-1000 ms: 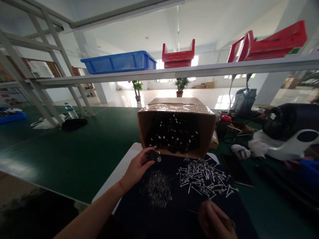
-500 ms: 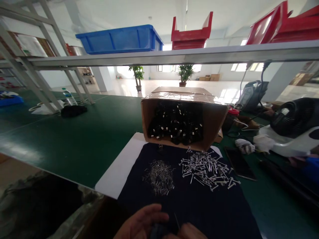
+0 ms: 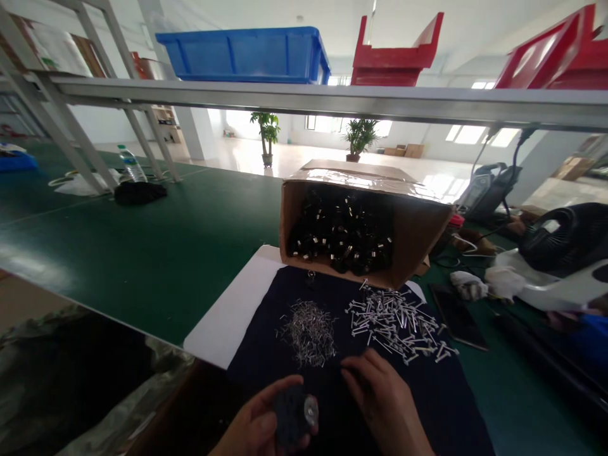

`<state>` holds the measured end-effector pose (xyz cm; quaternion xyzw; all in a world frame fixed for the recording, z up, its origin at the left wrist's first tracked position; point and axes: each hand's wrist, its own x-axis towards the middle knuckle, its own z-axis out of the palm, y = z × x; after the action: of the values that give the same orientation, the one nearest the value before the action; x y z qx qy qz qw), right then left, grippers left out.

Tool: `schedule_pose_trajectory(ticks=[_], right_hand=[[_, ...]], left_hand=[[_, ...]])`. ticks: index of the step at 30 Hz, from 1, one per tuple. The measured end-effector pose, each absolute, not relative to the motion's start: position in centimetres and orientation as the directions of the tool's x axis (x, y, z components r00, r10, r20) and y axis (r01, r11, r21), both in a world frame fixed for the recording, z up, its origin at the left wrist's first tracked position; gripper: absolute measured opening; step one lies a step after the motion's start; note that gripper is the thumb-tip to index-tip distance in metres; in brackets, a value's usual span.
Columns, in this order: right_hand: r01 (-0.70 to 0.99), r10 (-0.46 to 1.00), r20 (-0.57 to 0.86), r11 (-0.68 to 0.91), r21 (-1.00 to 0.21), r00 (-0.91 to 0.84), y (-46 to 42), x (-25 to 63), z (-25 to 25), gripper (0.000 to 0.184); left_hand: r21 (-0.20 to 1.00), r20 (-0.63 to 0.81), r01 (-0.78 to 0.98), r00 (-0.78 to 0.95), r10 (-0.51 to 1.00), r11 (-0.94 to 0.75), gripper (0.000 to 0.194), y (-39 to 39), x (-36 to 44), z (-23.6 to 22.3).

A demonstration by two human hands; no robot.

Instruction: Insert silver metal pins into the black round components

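Observation:
My left hand (image 3: 256, 421) is closed around a dark, blocky part (image 3: 289, 415) with a round silvery metal piece (image 3: 311, 411) on its right side. My right hand (image 3: 382, 396) hovers over the dark cloth (image 3: 408, 411), thumb and forefinger pinched; whatever is between them is too small to make out. Just beyond its fingertips, to the left, lies a heap of small thin metal pins (image 3: 311, 332). Further right is a pile of longer silvery pins with flat heads (image 3: 396, 320). One small dark part with a shiny tip (image 3: 311, 276) sits near the box.
A cardboard box (image 3: 422, 247) on its side holds many black parts with metal bits. A phone-like dark slab (image 3: 458, 316), white gloves (image 3: 468, 285) and a black fan (image 3: 565, 240) stand right. Overhead, a shelf (image 3: 285, 98) carries blue and red bins.
My right hand has moved away from the left, up and right toward the small pins. The left hand has turned, showing the dark part and its metal disc. The camera view has shifted slightly.

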<state>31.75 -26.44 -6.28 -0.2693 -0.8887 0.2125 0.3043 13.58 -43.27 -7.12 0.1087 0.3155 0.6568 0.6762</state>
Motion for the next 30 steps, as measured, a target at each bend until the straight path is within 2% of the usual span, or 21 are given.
schedule_pose_trajectory(ticks=[4, 7, 12, 17, 24, 30], right_hand=[[0.418, 0.569, 0.354, 0.806, -0.419, -0.742, -25.9, 30.3, -6.4, 0.019], [0.422, 0.544, 0.328, 0.825, -0.376, -0.772, -26.4, 29.1, -6.6, 0.024], [0.409, 0.519, 0.288, 0.837, -0.364, -0.805, -26.8, 29.8, -6.5, 0.023], [0.419, 0.512, 0.295, 0.847, -0.327, -0.806, -26.5, 32.0, -6.2, 0.021], [0.423, 0.528, 0.300, 0.836, -0.351, -0.795, -26.7, 31.1, -6.3, 0.022], [0.399, 0.484, 0.280, 0.863, -0.309, -0.829, -26.8, 31.0, -6.4, 0.027]], left_hand=[[0.525, -0.306, -0.851, -0.177, 0.935, 0.010, 0.044, -43.0, 13.8, -6.0], [0.519, -0.322, -0.855, -0.215, 0.922, -0.018, 0.042, -43.1, 13.8, -6.0], [0.515, -0.374, -0.857, -0.224, 0.900, 0.000, 0.044, -43.5, 13.3, -6.1], [0.534, -0.363, -0.846, -0.243, 0.900, -0.013, 0.044, -43.8, 13.0, -6.3], [0.519, -0.366, -0.855, -0.244, 0.898, -0.021, 0.045, -43.5, 13.1, -6.6], [0.514, -0.365, -0.857, -0.250, 0.897, -0.029, 0.042, -43.6, 13.0, -6.1]])
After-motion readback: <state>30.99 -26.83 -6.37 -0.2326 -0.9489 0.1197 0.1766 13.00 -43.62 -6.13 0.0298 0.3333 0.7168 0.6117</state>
